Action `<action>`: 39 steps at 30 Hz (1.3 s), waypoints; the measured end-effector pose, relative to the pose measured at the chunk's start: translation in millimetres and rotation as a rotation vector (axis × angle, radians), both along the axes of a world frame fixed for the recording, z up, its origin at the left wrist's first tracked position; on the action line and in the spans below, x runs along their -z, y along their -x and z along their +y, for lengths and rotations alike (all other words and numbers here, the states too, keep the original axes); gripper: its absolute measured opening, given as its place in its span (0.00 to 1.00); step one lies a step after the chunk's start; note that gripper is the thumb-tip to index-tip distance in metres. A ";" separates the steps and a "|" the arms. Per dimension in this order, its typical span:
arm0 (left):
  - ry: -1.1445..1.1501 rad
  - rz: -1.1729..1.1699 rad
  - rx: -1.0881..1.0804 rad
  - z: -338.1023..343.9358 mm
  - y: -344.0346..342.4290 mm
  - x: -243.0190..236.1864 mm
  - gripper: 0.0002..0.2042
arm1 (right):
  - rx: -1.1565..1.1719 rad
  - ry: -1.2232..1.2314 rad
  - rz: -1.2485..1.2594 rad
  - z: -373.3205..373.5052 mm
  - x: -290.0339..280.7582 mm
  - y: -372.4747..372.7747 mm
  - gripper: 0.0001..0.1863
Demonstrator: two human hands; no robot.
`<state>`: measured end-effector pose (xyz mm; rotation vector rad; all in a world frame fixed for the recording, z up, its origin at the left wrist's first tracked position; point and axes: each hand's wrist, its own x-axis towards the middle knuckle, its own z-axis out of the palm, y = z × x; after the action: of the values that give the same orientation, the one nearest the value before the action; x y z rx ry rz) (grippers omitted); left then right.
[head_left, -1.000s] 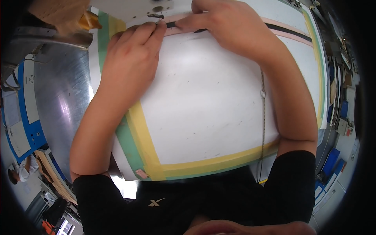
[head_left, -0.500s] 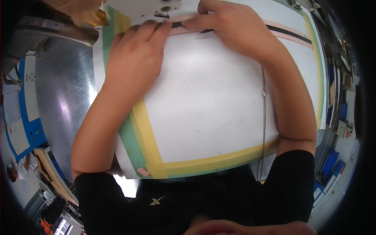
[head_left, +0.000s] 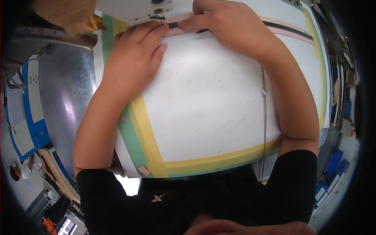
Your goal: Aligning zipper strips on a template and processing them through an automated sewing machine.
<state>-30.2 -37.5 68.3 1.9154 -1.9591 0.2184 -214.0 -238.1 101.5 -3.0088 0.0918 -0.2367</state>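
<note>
My left hand lies with fingers flat over a pink band with a black strip along its middle, near a small metal fitting on a plate with holes. Its thumb rests lower, on the white board, which is edged with yellow and green tape. My right hand is bent over the band, index fingertip on the black strip; a dark pointed piece shows under its curled fingers, too hidden to name.
A steel tabletop is at left, below a metal arm and brown perforated piece. Farther left are a blue-and-white panel and another person. A cord crosses the board; blue items sit right.
My left hand's fingers have shifted, and its thumb now shows spread out below them on the board. My right hand remains over the strip with little movement.
</note>
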 end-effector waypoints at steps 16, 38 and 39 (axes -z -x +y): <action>-0.054 -0.108 -0.073 0.0 7.9 -4.0 0.20 | 0.006 -0.009 -0.028 -0.6 4.4 0.5 0.18; -0.058 -0.087 -0.059 1.9 6.5 -0.2 0.21 | 0.018 -0.011 0.002 -1.2 7.2 -0.3 0.20; -0.067 -0.093 -0.067 2.0 6.7 -0.2 0.21 | 0.022 -0.009 0.007 -1.3 7.1 0.0 0.19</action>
<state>-36.9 -35.5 68.6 2.0501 -1.9863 0.2672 -214.0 -239.4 94.5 -3.0009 0.1262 -0.2278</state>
